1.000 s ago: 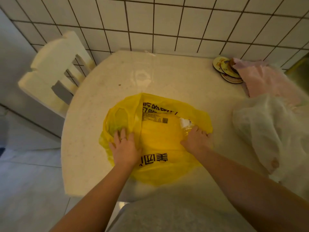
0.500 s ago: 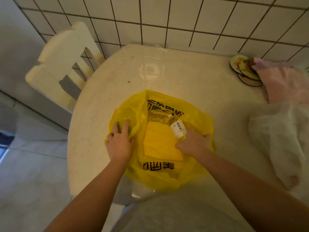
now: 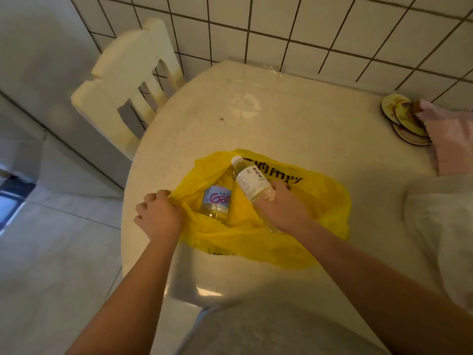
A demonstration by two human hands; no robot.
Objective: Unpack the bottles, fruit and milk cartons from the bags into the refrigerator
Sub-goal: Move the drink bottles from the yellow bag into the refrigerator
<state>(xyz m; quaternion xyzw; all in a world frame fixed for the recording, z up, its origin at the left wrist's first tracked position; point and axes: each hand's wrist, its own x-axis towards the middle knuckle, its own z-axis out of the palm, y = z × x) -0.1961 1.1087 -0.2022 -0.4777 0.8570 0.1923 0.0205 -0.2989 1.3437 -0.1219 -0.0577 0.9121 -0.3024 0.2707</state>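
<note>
Both hands are in the yellow bag (image 3: 294,242) on the table (image 3: 294,119). The left hand (image 3: 158,216) pinches the bag's rim and holds it open; the right hand (image 3: 284,208) grips a white-labelled bottle (image 3: 252,179), tilted, its cap clear of the bag. A second bottle (image 3: 216,202) with pink lettering lies inside, between the hands. Farther off, coasters (image 3: 403,120) lie beside a pink cloth (image 3: 453,139), and a white chair (image 3: 128,83) stands at the left.

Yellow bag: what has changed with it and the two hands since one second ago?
The right hand has drawn the white-label bottle up from the yellow bag. The left hand, flat before, now grips the bag's edge, so a blue-label bottle shows inside. The bag stays on the table.
</note>
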